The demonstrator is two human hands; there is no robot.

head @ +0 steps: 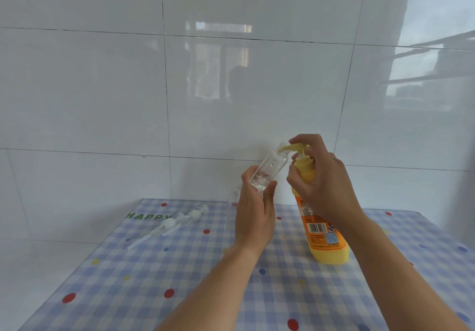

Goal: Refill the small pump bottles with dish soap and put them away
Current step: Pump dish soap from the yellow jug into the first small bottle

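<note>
My left hand (253, 210) grips a small clear bottle (270, 170) by its lower end and tilts it, its open mouth right at the nozzle of the yellow pump. The tall yellow and orange dish soap bottle (326, 238) stands on the checked table (180, 279). My right hand (318, 179) curls round its neck, with a finger on top of the pump head (299, 147). A second small clear bottle (234, 195) stands partly hidden behind my left hand. Two white pump tops (167, 225) with tubes lie at the left.
The table stands against a white tiled wall (231, 73). Its left edge runs down from the far left corner towards the near left. The cloth is blue check with coloured dots and green letters.
</note>
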